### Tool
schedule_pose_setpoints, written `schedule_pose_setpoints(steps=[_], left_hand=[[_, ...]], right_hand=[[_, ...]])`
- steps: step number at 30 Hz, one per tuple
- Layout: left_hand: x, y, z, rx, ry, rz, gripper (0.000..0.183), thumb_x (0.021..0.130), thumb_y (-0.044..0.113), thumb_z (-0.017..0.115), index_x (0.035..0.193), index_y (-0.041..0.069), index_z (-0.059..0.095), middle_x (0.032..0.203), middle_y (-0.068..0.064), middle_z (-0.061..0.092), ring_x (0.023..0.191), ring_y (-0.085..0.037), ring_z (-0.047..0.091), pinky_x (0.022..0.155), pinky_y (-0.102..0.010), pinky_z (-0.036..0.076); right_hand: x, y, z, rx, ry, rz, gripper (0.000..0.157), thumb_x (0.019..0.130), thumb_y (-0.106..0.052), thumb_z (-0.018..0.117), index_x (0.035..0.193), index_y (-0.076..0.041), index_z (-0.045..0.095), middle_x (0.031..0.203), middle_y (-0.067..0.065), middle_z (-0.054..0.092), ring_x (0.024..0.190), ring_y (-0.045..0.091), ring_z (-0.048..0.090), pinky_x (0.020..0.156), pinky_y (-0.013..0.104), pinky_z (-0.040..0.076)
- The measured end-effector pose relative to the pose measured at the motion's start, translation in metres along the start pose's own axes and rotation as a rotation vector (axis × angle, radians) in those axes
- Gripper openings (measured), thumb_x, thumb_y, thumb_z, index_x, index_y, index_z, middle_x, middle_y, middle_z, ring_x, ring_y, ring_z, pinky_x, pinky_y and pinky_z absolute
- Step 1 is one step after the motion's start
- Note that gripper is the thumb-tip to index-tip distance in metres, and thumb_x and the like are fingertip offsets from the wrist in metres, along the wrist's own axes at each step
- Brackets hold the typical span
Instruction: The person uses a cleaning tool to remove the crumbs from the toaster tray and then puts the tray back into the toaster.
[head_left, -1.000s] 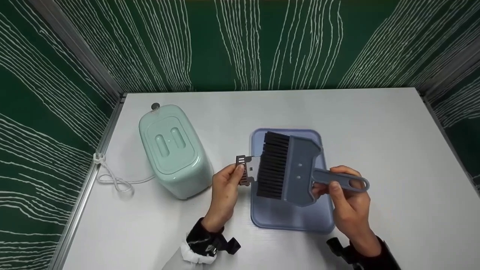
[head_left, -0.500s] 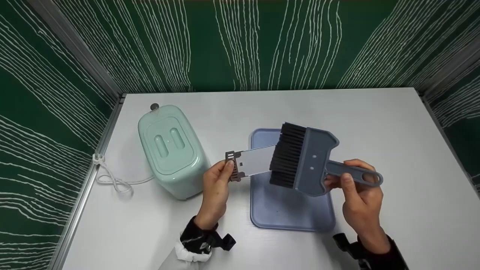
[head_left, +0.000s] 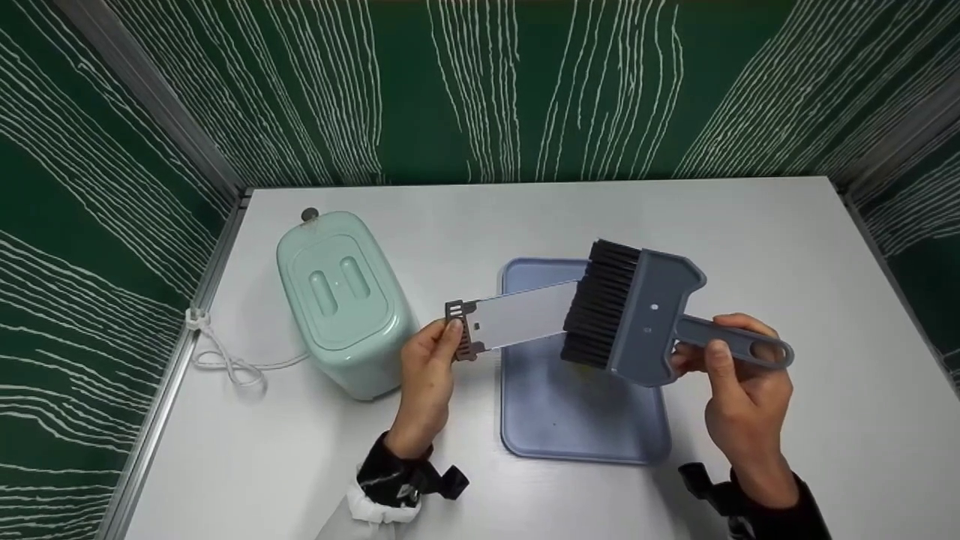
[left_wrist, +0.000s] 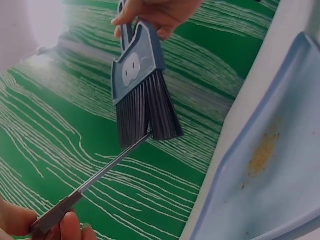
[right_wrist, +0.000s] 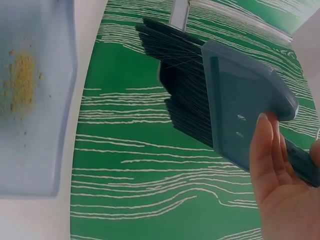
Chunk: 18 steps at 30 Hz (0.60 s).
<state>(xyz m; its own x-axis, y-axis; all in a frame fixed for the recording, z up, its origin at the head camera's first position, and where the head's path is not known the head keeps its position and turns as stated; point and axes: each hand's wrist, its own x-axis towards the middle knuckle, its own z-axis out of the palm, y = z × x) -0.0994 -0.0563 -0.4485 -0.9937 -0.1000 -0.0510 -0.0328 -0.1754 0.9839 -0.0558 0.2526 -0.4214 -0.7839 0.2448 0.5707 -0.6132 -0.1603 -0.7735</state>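
Over the blue tray, my left hand pinches the brown slotted end of a flat metal crumb tray. My right hand grips the handle of a grey-blue brush with dark bristles, thumb on top. The bristles hide the crumb tray's far end in the head view. In the left wrist view, the thin edge of the crumb tray meets the parted bristles. Yellowish-brown crumbs lie on the blue tray below, mostly hidden by the brush in the head view.
A mint-green toaster with a lid on top stands at the left of the white table. Its white cord lies bundled beside it. Green walls with white lines enclose the table's back and sides.
The brush has moved right and slightly away from me along the crumb tray, baring more of its metal plate. My left hand has shifted a little left with the crumb tray.
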Motion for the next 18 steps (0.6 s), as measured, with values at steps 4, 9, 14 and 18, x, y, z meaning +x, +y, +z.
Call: schedule_pose_setpoints(steps=[4, 9, 14, 18], left_hand=[[0.0002, 0.0019, 0.0, -0.005, 0.006, -0.005, 0.025, 0.108, 0.007, 0.054, 0.112, -0.012, 0.069, 0.098, -0.015, 0.075, 0.083, -0.019, 0.067, 0.076, -0.029, 0.056], [0.0002, 0.0022, 0.0003, -0.01, 0.015, -0.01, 0.024, 0.108, 0.007, 0.055, 0.112, -0.012, 0.069, 0.097, -0.014, 0.075, 0.085, -0.019, 0.067, 0.078, -0.029, 0.055], [-0.0008, 0.0028, 0.002, -0.012, 0.033, 0.006, 0.024, 0.108, 0.006, 0.056, 0.112, -0.013, 0.07, 0.098, -0.014, 0.075, 0.087, -0.018, 0.067, 0.077, -0.028, 0.055], [-0.001, 0.0026, 0.0025, -0.009, 0.039, 0.008, 0.024, 0.108, 0.006, 0.056, 0.113, -0.013, 0.07, 0.099, -0.015, 0.076, 0.087, -0.018, 0.067, 0.078, -0.028, 0.056]], right_hand=[[0.0037, -0.0035, -0.003, -0.005, 0.015, 0.0, 0.025, 0.1, 0.019, 0.048, 0.125, 0.019, 0.052, 0.092, 0.022, 0.073, 0.072, 0.02, 0.074, 0.068, 0.025, 0.062], [0.0055, -0.0046, -0.0066, -0.019, 0.032, 0.01, 0.024, 0.1, 0.018, 0.049, 0.124, 0.017, 0.053, 0.089, 0.021, 0.073, 0.069, 0.019, 0.074, 0.068, 0.025, 0.062], [0.0064, -0.0056, -0.0094, -0.038, 0.021, 0.025, 0.025, 0.1, 0.019, 0.047, 0.124, 0.016, 0.055, 0.087, 0.018, 0.072, 0.067, 0.018, 0.073, 0.067, 0.024, 0.062], [0.0067, -0.0069, -0.0105, -0.055, 0.012, 0.043, 0.024, 0.1, 0.019, 0.048, 0.123, 0.015, 0.056, 0.085, 0.017, 0.071, 0.066, 0.018, 0.072, 0.067, 0.024, 0.061]])
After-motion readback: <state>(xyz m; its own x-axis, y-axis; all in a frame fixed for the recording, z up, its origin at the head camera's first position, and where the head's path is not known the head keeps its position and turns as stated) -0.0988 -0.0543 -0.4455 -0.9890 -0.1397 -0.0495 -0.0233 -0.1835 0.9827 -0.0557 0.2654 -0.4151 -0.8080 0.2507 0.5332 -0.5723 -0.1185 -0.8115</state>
